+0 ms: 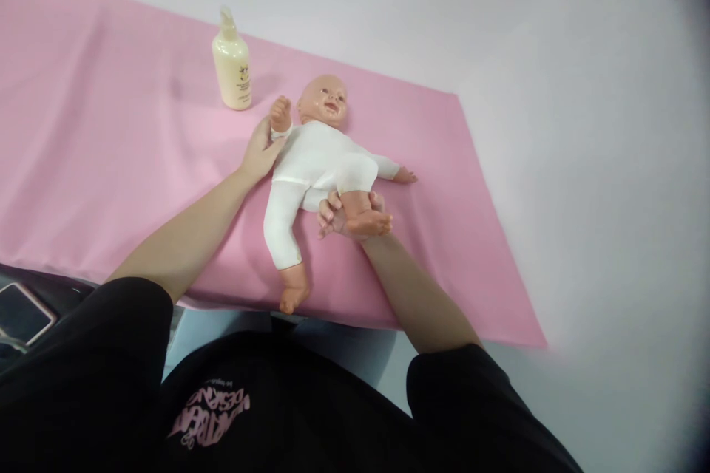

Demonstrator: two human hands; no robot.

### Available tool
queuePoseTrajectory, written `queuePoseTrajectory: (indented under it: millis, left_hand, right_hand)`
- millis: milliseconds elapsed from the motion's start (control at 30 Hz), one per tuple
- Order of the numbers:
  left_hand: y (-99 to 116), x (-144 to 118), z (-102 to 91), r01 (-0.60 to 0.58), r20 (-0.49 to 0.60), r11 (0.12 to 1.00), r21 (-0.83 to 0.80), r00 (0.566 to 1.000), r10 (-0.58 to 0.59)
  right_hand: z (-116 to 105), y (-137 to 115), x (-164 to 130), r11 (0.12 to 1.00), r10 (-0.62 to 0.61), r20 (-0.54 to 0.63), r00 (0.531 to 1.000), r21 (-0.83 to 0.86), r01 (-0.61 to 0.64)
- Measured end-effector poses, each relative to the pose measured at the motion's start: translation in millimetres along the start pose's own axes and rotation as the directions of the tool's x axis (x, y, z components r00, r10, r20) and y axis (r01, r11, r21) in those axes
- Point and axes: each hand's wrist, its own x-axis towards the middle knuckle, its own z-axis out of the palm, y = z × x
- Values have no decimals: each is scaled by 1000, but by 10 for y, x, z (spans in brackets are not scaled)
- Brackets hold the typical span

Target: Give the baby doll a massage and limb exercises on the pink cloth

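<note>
Hands work on a baby doll (316, 162) that lies on its back on a pink cloth (111, 162) spread over a white surface (555, 126). The doll wears a white suit; its bald head points away from the person and its legs point toward the near edge of the cloth. The left hand (260, 151) is closed around the doll's raised arm, at the cuff just below the small fist, with the thumb on one side and the fingers behind the sleeve. The right hand (341, 214) lies under the doll's bent leg and grips it near the ankle, so that the knee is lifted and the bare foot rests across the fingers. The doll's other leg lies straight on the cloth, its bare foot close to the near hem, and its other arm stretches out flat to the side, away from both hands. A cream pump bottle (231, 63) stands upright on the cloth beyond the left hand, near the doll's head but not touching it. Both forearms are bare and come out of black short sleeves; the black shirt bears pink lettering at the bottom of the view. At the left edge, below the cloth, a phone (22, 310) with a dark screen lies on a dark surface.
</note>
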Motion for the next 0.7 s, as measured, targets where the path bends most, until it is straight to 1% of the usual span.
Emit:
queuePoseTrajectory:
  millis: [67,133,200,267,300,367,433,467,533,600,633,700]
  left_hand:
    - [-48,-2,1,43,-45,999,-33,998,-44]
    - [-65,-10,-6,66,-91,996,-54,993,-71]
    - [-52,-19,-18,78,-122,994,-70,989,-87]
    - [-41,-23,-32,98,-141,991,-91,984,-110]
    - [-52,-22,-38,111,-149,988,-105,981,-126]
    - [-124,-11,-47,141,-164,982,-128,973,-161]
    - [-259,8,-47,171,-184,975,-143,963,-196]
    - [-336,19,-44,187,-203,971,-151,955,-215]
    - [-470,35,-37,201,-257,962,-186,935,-245]
    - [-534,43,-31,197,-272,961,-194,930,-245]
    - [-531,44,-29,194,-262,965,-178,936,-237]
    - [-455,41,-28,195,-221,973,-119,951,-218]
  right_hand:
    - [24,66,-41,998,25,54,998,-58,-21]
    - [53,121,-79,991,94,115,989,-104,-82]
    - [68,151,-102,975,188,156,970,-151,-165]
    - [52,149,-115,939,301,162,940,-222,-263]
    - [30,137,-121,907,366,139,920,-275,-320]
    - [-31,100,-139,809,489,67,870,-409,-423]
    - [-94,56,-165,707,545,-44,837,-513,-487]
    - [-118,38,-176,671,558,-83,826,-541,-507]
    - [-140,12,-180,646,564,-109,819,-559,-519]
    - [-130,3,-149,654,572,-68,817,-563,-505]
    - [-115,3,-123,666,575,-29,818,-565,-488]
    - [-69,12,-66,696,572,61,818,-565,-444]
